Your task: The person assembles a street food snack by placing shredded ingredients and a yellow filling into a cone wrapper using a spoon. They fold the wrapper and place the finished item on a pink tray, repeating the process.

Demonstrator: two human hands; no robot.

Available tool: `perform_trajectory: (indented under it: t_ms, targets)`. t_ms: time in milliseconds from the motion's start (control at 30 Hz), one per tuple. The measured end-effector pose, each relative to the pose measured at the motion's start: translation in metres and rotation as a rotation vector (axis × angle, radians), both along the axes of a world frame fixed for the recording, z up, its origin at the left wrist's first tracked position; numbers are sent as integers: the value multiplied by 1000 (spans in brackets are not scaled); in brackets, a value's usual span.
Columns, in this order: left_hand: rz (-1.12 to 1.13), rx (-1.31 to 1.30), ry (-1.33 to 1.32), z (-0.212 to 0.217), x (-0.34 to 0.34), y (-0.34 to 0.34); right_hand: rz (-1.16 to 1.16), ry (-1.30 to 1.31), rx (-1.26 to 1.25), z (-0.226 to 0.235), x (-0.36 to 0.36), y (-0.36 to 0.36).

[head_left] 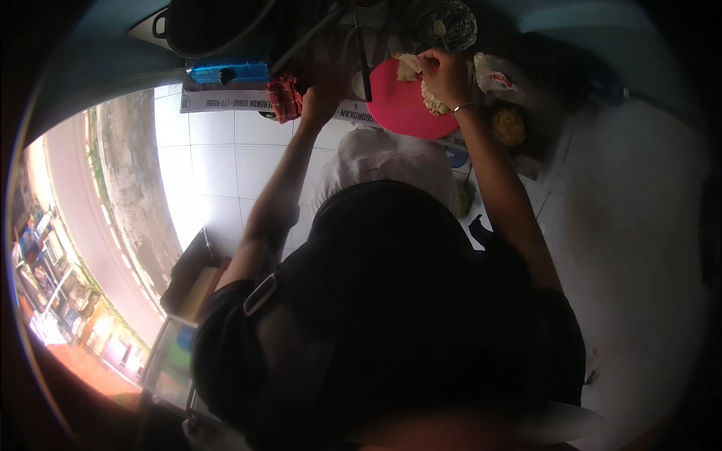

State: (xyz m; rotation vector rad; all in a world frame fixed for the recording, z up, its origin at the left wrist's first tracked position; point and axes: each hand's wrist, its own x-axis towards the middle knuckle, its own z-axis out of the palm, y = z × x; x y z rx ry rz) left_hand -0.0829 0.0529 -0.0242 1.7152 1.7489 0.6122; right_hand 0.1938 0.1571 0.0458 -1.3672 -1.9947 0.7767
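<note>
My right hand (448, 78) is over the right side of a round pink plate or board (391, 109), its fingers pinched on a pale, flat piece of food (408, 66). A pale, crinkled clump that looks like dry noodles (433, 101) lies on the pink surface beside that wrist. My left hand (322, 104) is left of the plate, next to a folded red checked cloth (284, 98). Shadow hides the left fingers, so their grip is unclear. A long dark handle or rod (362, 56) rises between that hand and the plate.
A large black pot (214, 26) stands at the far left, behind a blue stove-like box (228, 71). To the right are a clear plastic bowl or bag (447, 26), a white packet (494, 74) and a yellowish noodle bundle (508, 124). A printed banner (226, 101) lies on the tiles.
</note>
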Motion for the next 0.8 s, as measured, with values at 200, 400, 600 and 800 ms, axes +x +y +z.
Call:
perform_trajectory:
  t_ms: [200, 400, 600, 800]
  targets:
    - [92, 42, -123, -77, 26, 1, -155, -113, -112, -116, -29, -7]
    - [24, 176, 96, -99, 33, 30, -183, -153, -217, -152, -47, -4]
    - [238, -27, 67, -91, 48, 30, -196, -298, -223, -141, -37, -7]
    - [221, 5, 158, -98, 50, 35, -206, -300, -239, -128, -23, -15]
